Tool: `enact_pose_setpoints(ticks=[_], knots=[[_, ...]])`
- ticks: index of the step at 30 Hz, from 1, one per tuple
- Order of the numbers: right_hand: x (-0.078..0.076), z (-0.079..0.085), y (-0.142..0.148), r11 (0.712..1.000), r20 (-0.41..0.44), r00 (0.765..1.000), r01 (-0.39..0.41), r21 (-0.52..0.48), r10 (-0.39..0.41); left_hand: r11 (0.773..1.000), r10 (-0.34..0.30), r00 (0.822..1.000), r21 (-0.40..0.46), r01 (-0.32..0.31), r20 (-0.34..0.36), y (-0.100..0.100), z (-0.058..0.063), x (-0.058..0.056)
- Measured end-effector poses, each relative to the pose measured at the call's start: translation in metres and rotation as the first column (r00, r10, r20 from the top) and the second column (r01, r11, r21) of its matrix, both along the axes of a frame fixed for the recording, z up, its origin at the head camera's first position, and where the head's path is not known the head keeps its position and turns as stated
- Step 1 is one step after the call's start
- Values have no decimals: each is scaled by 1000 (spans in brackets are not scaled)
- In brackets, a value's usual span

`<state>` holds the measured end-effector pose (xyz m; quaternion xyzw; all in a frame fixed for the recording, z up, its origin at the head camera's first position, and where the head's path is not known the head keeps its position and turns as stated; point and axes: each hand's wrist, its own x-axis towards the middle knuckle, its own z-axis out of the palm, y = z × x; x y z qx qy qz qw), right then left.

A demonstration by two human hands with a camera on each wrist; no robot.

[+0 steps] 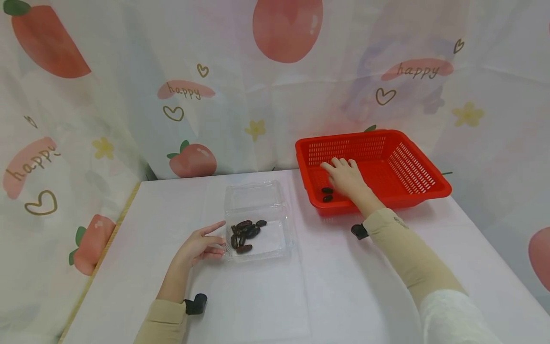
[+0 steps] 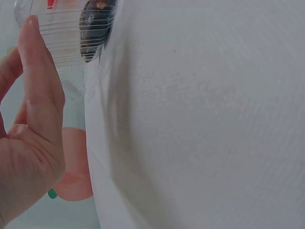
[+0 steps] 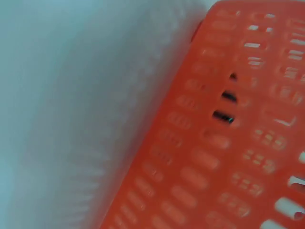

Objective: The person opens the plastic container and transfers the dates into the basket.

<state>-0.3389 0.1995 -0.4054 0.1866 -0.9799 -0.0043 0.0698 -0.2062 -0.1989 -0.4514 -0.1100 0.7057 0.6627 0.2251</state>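
A clear plastic clamshell box (image 1: 268,241) lies with its lid back on the white table, several dark brown dates (image 1: 244,234) in its left part. Extended fingers of my left hand (image 1: 202,246) are at the box's left wall; the left wrist view shows that hand (image 2: 35,105) beside the ribbed side (image 2: 62,38), with a date (image 2: 95,31) behind the plastic. My right hand (image 1: 345,179) reaches into a red plastic basket (image 1: 412,191), fingers spread near its left end. Two dates (image 1: 327,194) lie in the basket, left of that hand.
A fabric backdrop (image 1: 240,110) with printed fruit hangs behind and at the sides of the table (image 1: 258,301). The basket's slotted wall (image 3: 190,176) fills much of the right wrist view. Each wrist bears a black camera, the left one (image 1: 196,304) close to the tabletop.
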Motion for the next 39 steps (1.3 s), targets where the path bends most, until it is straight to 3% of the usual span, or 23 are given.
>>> enact_pose_setpoints(ticks=[7, 12, 16, 26, 35, 39], knots=[[15, 14, -28, 994, -128, 988, -91, -66, 82, 1000, -2, 1000, 4, 2, 0, -1, -1, 0], [28, 14, -53, 973, -208, 958, -217, -80, 196, 1000, -5, 1000, -1, 5, 0, -1, -2, -1], [41, 12, -74, 952, -218, 933, -304, -49, 286, 1000, 1, 1000, -6, -1, -3, -1, -2, -1], [70, -11, -119, 906, -140, 895, -416, 73, 422, 1000, -6, 1000, 4, 6, -7, -1, -3, -1], [81, -36, -143, 843, -208, 817, -516, 152, 537, 1000, 8, 1000, 5, -8, -3, 0, -1, 0], [83, -44, -151, 833, -183, 816, -517, 195, 549, 1000, 7, 1000, 2, -7, -5, 0, -1, -1]])
